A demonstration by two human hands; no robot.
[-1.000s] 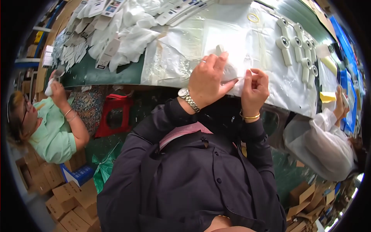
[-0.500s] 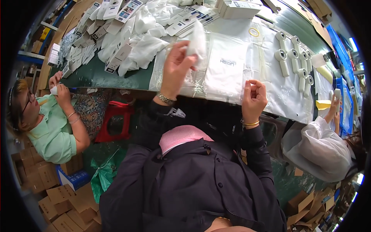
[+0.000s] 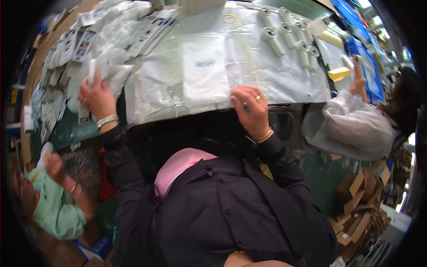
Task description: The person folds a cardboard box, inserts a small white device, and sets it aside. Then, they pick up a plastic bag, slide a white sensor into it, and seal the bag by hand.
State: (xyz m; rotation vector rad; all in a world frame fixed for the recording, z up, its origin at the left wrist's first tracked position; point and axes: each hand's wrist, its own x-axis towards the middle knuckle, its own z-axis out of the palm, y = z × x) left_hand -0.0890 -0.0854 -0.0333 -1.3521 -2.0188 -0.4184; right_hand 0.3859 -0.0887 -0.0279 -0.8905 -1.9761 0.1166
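My left hand [image 3: 97, 99] reaches to the heap of white plastic bags [image 3: 116, 26] at the back left. Its fingers are closed on a slim white bagged item [image 3: 92, 73], whose contents I cannot make out. My right hand [image 3: 251, 109] hovers by the table's front edge, at the right side of a flat stack of white plastic pouches [image 3: 205, 71] with dark print. Its fingers are loosely curled, the thumb stands apart, and nothing shows between them. Several white handheld fans [image 3: 272, 41] with round heads lie farther right on the plastic sheet.
Printed boxes [image 3: 84, 44] lie among the bags at left. A yellow ring [image 3: 230, 19] is on the plastic sheet [image 3: 155, 84]. A co-worker in green [image 3: 60, 213] sits at left, another in white [image 3: 356, 124] at right. Cardboard boxes [image 3: 356, 187] are piled on the floor.
My left hand has carried the white bagged item leftward from above the sheet to the bag heap. My right hand stays by the pouches, its thumb now apart. The whole view has turned and shifted.
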